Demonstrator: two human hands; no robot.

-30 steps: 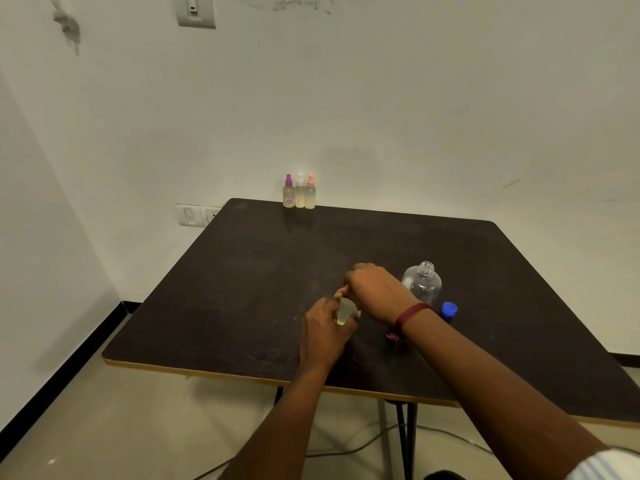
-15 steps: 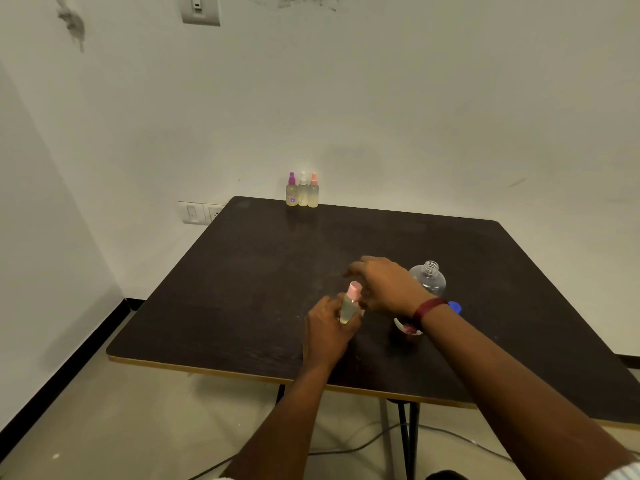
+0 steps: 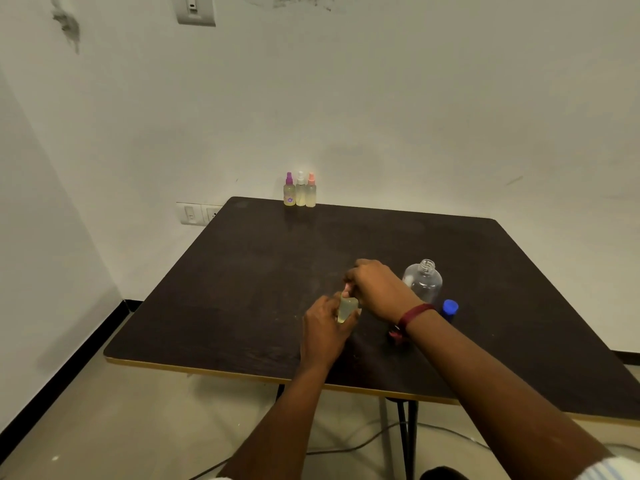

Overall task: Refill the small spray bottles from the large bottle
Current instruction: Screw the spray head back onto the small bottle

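Left hand (image 3: 325, 329), right hand (image 3: 378, 289) on small spray bottle (image 3: 347, 309)

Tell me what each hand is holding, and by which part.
Both hold one small spray bottle. The left hand grips round its body, and the right hand pinches it at the top.

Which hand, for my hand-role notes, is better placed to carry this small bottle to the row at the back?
Left. The left hand grips the small bottle round its body; the right hand pinches only its top.
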